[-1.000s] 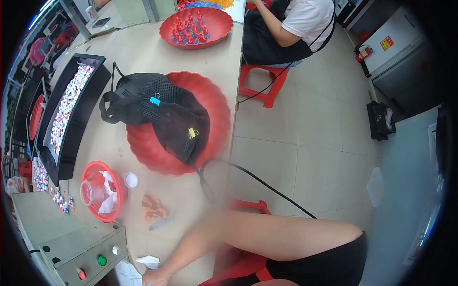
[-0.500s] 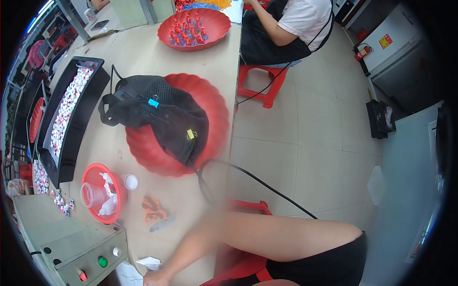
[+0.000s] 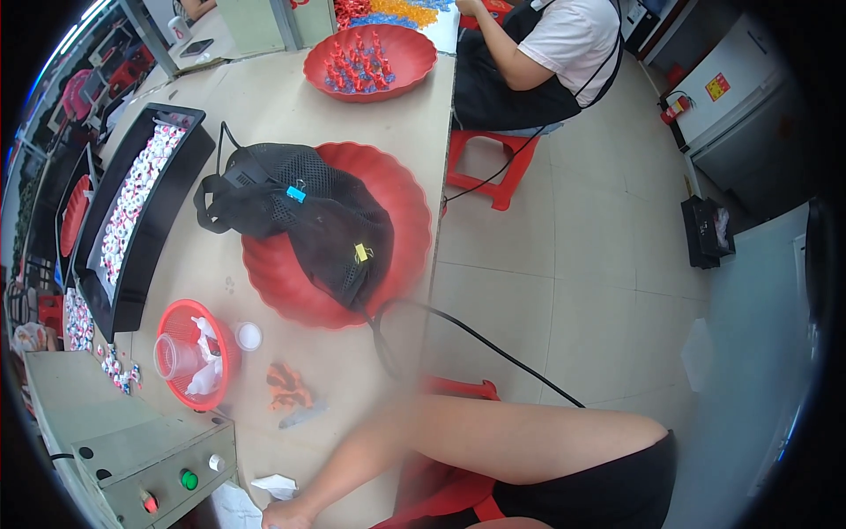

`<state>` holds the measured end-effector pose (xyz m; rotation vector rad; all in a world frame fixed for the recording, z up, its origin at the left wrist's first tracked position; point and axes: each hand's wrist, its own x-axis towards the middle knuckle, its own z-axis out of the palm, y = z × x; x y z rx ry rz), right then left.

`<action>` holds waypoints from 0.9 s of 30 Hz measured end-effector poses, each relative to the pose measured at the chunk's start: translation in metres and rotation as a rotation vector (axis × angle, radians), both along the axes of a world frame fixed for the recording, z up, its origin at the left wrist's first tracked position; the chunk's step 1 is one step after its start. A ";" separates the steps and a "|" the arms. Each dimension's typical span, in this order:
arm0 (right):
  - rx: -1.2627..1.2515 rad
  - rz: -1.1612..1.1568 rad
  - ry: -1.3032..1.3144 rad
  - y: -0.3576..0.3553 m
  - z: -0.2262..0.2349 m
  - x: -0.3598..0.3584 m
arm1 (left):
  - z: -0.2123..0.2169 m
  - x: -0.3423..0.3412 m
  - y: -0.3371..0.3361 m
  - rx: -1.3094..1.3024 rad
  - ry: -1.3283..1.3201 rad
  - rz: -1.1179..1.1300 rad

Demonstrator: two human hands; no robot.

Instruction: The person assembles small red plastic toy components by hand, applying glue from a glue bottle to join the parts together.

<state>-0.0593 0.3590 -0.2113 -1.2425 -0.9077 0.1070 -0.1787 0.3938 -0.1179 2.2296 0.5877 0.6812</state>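
Note:
My right arm bends across the lower part of the picture. At its end my right hand [image 3: 286, 514] rests low on the table beside a crumpled white paper or tissue [image 3: 276, 486] and a white sheet [image 3: 234, 507]. The lower edge cuts the hand off, so its fingers and anything in them are hidden. My left hand is out of the picture. Farther up the table, a black mesh bag [image 3: 326, 212] with a blue and a yellow binder clip lies partly on a red scalloped tray [image 3: 410, 212]. Blurred orange pieces [image 3: 286, 385] lie nearer me, beside a greyish, see-through piece [image 3: 302, 414].
A red basket [image 3: 231, 361] holds white bottles and a clear cup. At left stand a black bin [image 3: 163, 216] of small white-and-coloured pieces and a grey control box [image 3: 159, 476] with buttons. A co-worker [image 3: 564, 53] sits beyond a red dish [image 3: 414, 66]. A black cable [image 3: 493, 341] crosses the table edge.
The view has shifted slightly, so the far things sit a little to the right and lower. My right hand stays in about the same place.

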 end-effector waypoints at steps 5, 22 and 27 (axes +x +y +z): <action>0.122 -0.142 -0.219 0.003 -0.011 0.001 | -0.021 0.015 0.022 -0.070 -0.030 -0.031; -0.094 0.013 0.076 -0.021 0.017 0.001 | -0.034 0.048 0.065 0.212 -0.852 -1.268; -0.108 0.059 0.176 -0.027 0.017 0.002 | 0.017 0.010 -0.023 0.010 0.053 -0.013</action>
